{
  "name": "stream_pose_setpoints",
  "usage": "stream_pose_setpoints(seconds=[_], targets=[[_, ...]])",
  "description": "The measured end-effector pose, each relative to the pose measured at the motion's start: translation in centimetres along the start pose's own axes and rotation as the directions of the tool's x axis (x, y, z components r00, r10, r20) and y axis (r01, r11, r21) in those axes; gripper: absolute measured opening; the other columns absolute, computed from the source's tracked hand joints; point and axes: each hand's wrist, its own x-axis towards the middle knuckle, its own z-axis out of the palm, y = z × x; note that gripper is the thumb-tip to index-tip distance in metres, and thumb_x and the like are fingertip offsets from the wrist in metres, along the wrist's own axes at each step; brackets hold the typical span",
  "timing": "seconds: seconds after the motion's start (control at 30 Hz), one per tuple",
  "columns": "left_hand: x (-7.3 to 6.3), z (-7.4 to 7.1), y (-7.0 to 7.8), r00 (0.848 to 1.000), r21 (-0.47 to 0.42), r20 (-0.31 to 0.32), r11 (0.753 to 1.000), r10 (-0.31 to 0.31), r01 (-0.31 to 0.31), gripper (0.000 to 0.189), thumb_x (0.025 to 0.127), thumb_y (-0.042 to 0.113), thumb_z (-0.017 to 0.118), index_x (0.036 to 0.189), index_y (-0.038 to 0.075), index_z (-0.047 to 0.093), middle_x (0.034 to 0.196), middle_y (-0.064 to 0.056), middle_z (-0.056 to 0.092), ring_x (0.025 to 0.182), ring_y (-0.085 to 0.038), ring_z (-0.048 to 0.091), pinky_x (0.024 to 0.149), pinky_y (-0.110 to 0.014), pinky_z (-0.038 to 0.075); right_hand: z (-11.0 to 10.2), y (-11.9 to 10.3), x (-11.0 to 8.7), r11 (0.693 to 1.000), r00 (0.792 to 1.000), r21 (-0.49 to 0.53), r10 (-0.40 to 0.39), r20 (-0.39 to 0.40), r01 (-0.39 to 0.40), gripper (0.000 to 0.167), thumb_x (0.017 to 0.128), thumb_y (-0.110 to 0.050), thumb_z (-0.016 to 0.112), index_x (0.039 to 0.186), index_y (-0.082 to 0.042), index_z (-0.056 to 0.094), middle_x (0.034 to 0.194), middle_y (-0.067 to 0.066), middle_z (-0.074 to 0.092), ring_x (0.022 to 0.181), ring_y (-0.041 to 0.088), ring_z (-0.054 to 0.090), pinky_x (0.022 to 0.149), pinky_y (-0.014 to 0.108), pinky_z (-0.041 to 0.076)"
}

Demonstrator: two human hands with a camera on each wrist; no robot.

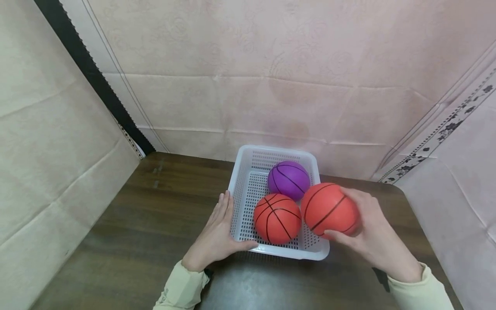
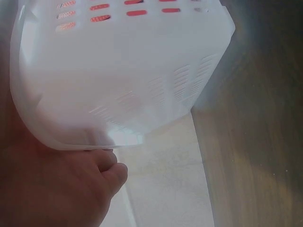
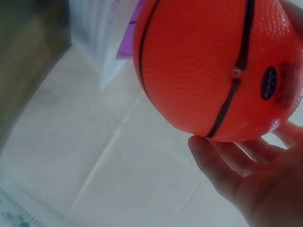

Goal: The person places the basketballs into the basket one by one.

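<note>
A white perforated plastic basket [image 1: 242, 202] stands on the table, with a purple mini basketball [image 1: 288, 180] and an orange-red mini basketball [image 1: 277, 218] inside. My left hand [image 1: 217, 234] rests against its near left corner, fingers straight along the left side and thumb along the front rim. In the left wrist view this hand [image 2: 61, 184] touches the basket's outer wall [image 2: 123, 52]. My right hand [image 1: 372, 232] grips another orange-red ball [image 1: 329, 209] by its right side, above the basket's right rim. The right wrist view shows the fingers [image 3: 222, 170] spread around this ball [image 3: 208, 71].
The dark wooden table [image 1: 155, 241] extends to both sides of the basket. A pale cloth [image 1: 271, 103] hangs behind it, close to the basket's far rim. More cloth screens [image 1: 50, 172] enclose the left and right sides.
</note>
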Motion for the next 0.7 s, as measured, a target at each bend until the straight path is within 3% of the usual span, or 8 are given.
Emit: stream_pose_setpoints(seconds=[0.17, 0.27, 0.57, 0.7], targets=[[0.0, 0.0, 0.0, 1.0, 0.003, 0.006, 1.0, 0.002, -0.002, 0.138, 0.061, 0.087, 0.061, 0.156, 0.006, 0.001, 0.161, -0.002, -0.013, 0.146, -0.015, -0.014, 0.117, -0.043, 0.008, 1.3, -0.6, 0.2, 0.998, 0.998, -0.031, -0.045, 0.038, 0.046, 0.103, 0.058, -0.034, 0.094, 0.145, -0.014, 0.041, 0.136, 0.006, 0.046, 0.117, 0.022, 0.041, 0.072, 0.047, 0.054], [0.0, -0.1, 0.0, 1.0, 0.004, 0.001, 1.0, -0.001, 0.001, 0.138, 0.061, 0.087, 0.061, 0.156, 0.007, 0.002, 0.162, -0.002, -0.011, 0.146, -0.016, -0.013, 0.116, -0.043, 0.009, 2.1, -1.0, 0.5, 0.999, 0.998, -0.021, -0.045, 0.033, 0.045, 0.105, 0.058, -0.035, 0.093, 0.146, -0.014, 0.04, 0.137, 0.008, 0.044, 0.12, 0.023, 0.041, 0.077, 0.049, 0.054], [-0.1, -0.1, 0.0, 1.0, 0.009, -0.011, 1.0, 0.01, -0.01, 0.135, 0.062, 0.086, 0.062, 0.156, 0.005, 0.006, 0.163, -0.006, -0.005, 0.148, -0.018, -0.009, 0.116, -0.045, 0.013, 4.9, -1.0, 0.9, 0.999, 0.999, 0.034, 0.029, 0.024, -0.03, 0.106, 0.068, -0.04, 0.088, 0.149, -0.009, 0.027, 0.139, 0.014, 0.038, 0.121, 0.028, 0.048, 0.092, 0.052, 0.05], [-0.1, -0.2, 0.1, 1.0, -0.001, 0.014, 1.0, -0.002, 0.002, 0.134, 0.062, 0.085, 0.063, 0.156, 0.01, 0.003, 0.163, -0.004, -0.006, 0.147, -0.016, -0.011, 0.115, -0.044, 0.011, 5.9, 0.1, 1.1, 0.996, 0.994, 0.02, 0.091, 0.057, -0.092, 0.104, 0.071, -0.046, 0.084, 0.148, -0.005, 0.029, 0.142, 0.02, 0.037, 0.128, 0.036, 0.041, 0.1, 0.061, 0.038]])
